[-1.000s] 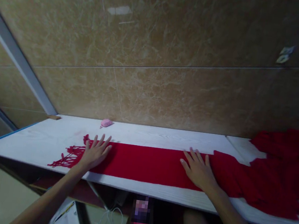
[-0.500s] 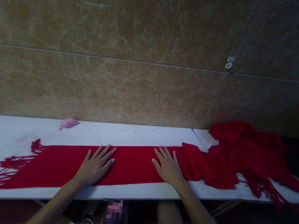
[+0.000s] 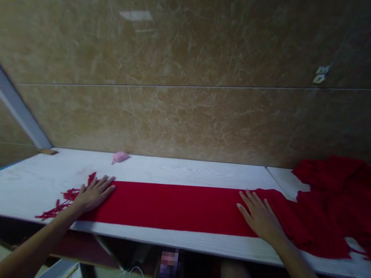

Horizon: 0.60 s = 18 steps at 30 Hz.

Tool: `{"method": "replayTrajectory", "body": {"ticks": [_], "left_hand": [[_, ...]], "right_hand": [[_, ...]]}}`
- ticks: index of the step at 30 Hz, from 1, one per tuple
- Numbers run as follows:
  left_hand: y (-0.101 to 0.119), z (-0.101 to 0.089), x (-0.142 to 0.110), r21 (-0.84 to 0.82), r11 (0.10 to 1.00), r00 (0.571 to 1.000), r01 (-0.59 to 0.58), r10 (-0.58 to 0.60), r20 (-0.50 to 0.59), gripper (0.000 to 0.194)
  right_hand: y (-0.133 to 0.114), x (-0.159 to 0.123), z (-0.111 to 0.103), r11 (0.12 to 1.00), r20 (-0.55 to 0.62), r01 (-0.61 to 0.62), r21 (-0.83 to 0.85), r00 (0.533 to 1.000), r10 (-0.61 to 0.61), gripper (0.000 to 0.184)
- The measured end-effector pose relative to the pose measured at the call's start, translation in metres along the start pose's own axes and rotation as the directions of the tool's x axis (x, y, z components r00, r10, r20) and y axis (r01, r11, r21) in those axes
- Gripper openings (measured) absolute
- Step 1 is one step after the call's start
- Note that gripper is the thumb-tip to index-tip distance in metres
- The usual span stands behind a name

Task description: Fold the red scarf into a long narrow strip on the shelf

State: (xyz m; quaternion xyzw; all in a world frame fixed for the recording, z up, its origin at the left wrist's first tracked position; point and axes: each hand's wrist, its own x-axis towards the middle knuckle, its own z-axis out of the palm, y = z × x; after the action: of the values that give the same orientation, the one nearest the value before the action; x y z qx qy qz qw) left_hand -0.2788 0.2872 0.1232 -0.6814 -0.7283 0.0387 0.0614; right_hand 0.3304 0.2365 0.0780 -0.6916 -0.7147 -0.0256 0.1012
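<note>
A long red fringed scarf (image 3: 177, 208) lies along the white table, flat and smooth between my two hands. My left hand (image 3: 95, 193) rests open on its left end, fingers spread, close to the tasselled fringe (image 3: 62, 203). Farther right, my right hand (image 3: 260, 216) presses flat on the cloth with fingers apart, where the smooth stretch meets loose folds. Beyond that hand the rest of the red fabric is bunched in a crumpled heap (image 3: 336, 202) at the right.
A small pink object (image 3: 121, 157) sits by the wall at the back of the white table (image 3: 186, 240). Brown marbled tiles (image 3: 201, 123) rise behind, with a small fixture (image 3: 321, 74) on them. A white cable (image 3: 133, 277) hangs below the table.
My hands have moved apart along the scarf, the left one out to the fringe and the right one toward the heap. The flat stretch between them is longer. My view has shifted left.
</note>
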Motion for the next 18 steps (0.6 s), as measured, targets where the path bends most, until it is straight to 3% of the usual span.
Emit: {"method": "replayTrajectory", "body": {"ticks": [2, 5, 9, 11, 14, 16, 18], "left_hand": [[0.026, -0.012, -0.008, 0.0, 0.999, 0.999, 0.041, -0.041, 0.023, 0.061], [0.101, -0.024, -0.027, -0.102, 0.993, 0.996, -0.06, 0.053, -0.075, 0.06], [0.215, -0.03, -0.051, -0.214, 0.921, 0.946, -0.325, 0.313, -0.089, 0.057], [0.251, -0.032, -0.056, -0.244, 0.897, 0.928, -0.37, 0.367, -0.057, 0.058], [0.258, -0.03, -0.058, -0.232, 0.899, 0.926, -0.37, 0.376, -0.021, 0.057], [0.233, -0.025, -0.054, -0.204, 0.918, 0.939, -0.339, 0.343, -0.016, 0.057], [0.191, -0.017, -0.046, -0.168, 0.948, 0.962, -0.272, 0.274, -0.011, 0.057]], "right_hand": [[-0.002, 0.003, -0.002, 1.0, 0.024, -0.028, -0.012, 0.999, 0.029, 0.065], [-0.026, 0.007, -0.011, 0.998, 0.041, -0.057, -0.038, 0.997, 0.059, 0.062], [-0.112, 0.008, -0.022, 0.998, -0.03, 0.065, 0.013, 0.998, -0.064, 0.058], [-0.157, 0.008, -0.022, 0.982, -0.017, 0.164, 0.1, 0.987, -0.163, 0.059], [-0.192, 0.009, -0.017, 0.959, 0.083, 0.178, 0.222, 0.976, -0.2, 0.059], [-0.189, 0.009, -0.015, 0.953, 0.11, 0.162, 0.256, 0.975, -0.195, 0.06], [-0.171, 0.009, -0.015, 0.955, 0.11, 0.159, 0.251, 0.975, -0.192, 0.061]]}}
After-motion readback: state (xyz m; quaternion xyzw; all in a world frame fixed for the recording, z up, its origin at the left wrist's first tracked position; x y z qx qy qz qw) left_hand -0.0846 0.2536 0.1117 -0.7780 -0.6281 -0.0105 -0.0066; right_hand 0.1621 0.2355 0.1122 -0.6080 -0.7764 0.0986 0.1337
